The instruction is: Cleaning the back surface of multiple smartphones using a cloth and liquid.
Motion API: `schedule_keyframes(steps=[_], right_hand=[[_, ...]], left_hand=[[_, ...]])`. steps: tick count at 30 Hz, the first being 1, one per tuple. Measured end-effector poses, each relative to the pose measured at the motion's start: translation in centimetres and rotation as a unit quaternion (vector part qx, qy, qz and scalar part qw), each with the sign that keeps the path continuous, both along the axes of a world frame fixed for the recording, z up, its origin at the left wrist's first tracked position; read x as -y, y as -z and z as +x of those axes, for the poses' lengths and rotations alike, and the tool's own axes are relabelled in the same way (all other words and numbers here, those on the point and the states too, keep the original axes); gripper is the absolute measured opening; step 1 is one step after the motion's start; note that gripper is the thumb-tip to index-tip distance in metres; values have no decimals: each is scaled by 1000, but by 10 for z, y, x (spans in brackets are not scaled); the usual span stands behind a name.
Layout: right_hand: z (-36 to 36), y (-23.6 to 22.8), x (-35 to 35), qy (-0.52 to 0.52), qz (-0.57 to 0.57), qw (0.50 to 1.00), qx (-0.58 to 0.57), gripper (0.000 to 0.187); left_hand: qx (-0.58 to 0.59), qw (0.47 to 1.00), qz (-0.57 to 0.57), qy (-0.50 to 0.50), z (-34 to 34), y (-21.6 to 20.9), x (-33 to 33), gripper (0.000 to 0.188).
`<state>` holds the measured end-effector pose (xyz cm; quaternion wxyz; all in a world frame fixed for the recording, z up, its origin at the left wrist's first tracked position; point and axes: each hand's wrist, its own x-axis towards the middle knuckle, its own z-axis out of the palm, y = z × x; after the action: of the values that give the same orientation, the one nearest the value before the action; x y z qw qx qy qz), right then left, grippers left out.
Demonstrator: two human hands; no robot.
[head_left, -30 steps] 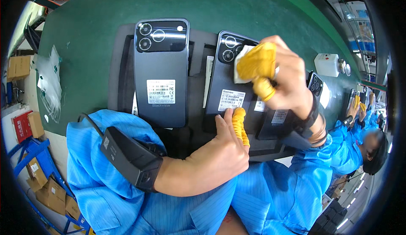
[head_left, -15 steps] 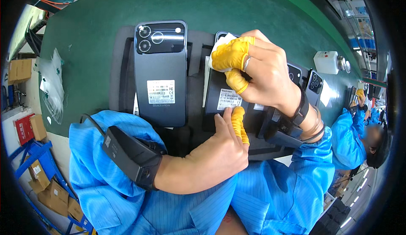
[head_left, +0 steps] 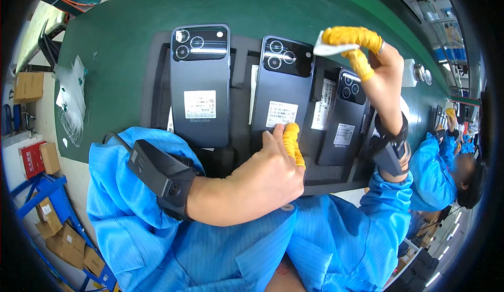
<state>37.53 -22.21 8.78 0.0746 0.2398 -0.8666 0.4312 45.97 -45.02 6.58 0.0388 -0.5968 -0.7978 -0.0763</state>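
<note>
Three dark smartphones lie back-up in a black foam tray (head_left: 157, 76): a left one (head_left: 201, 76), a middle one (head_left: 283, 90) and a smaller-looking right one (head_left: 344, 118). Each has round camera lenses at its far end and a white label lower down. My left hand (head_left: 268, 168) holds the near end of the middle smartphone, its fingers curled beside the label. Yellow finger cots cover some fingers of both hands. Above the right smartphone, my right hand (head_left: 375, 66) pinches a folded white wipe (head_left: 336, 48), clear of the middle phone's camera end.
Around the tray stretches a green tabletop (head_left: 126, 45). A crumpled clear plastic bag (head_left: 72, 97) lies at left, and a white bottle (head_left: 409, 71) stands at right. Cardboard boxes (head_left: 65, 242) sit on a blue rack at lower left. Another person (head_left: 433, 171) works at far right.
My right hand has lifted away from the middle smartphone's camera end and moved right with the wipe, uncovering the lenses and the right smartphone. My left hand stays at the near end.
</note>
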Motion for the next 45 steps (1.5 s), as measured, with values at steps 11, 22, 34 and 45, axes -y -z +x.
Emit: schedule_keyframes(steps=[11,22,34,45], right_hand=[[-17,23,19,-58,132,984,-105,29],[7,13,24,18,129,971,-202,18],[14,12,19,-41,164,957,-235,15],[18,19,21,-92,158,962,-203,17]], left_hand=[[24,1000,-14,1,-4,-2,2,25],[33,999,-31,8,-4,-6,4,25],[28,999,-29,5,-4,-4,3,22],[26,1000,-14,2,-3,-4,1,23]])
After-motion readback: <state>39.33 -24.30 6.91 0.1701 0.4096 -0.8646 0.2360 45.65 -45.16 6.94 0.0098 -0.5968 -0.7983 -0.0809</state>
